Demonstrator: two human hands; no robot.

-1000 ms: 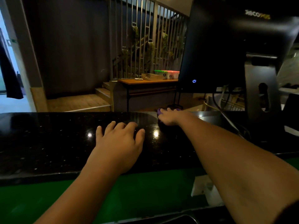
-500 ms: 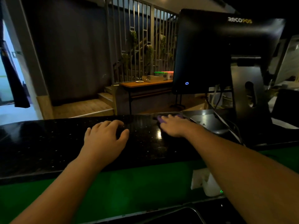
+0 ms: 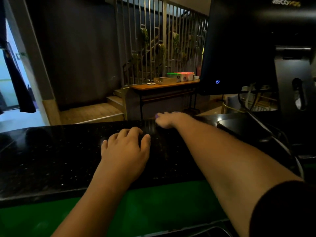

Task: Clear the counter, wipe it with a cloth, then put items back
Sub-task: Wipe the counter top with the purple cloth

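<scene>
In the head view, the counter (image 3: 51,159) is a polished black stone slab flecked with pale specks, glossy enough to carry reflections, with a flat green panel (image 3: 153,202) under its near edge. The left hand (image 3: 124,151) rests palm down on the stone near the middle, fingers loosely bent, holding nothing. Toward 1 o'clock from it, the right hand (image 3: 168,119) lies at the far edge over the purple cloth (image 3: 156,115), of which only a blurred sliver shows at the fingertips; whether the fingers curl on it cannot be told. At 2 o'clock a dark, boxy monitor (image 3: 248,48) on a grey metal stand (image 3: 294,86) blocks the right side, with cables (image 3: 282,144) trailing across the stone. At 12 o'clock beyond stands a wooden table (image 3: 164,85). Since half a second ago the right hand has slid farther out and leftward, hiding more cloth; the left hand has stayed put.
</scene>
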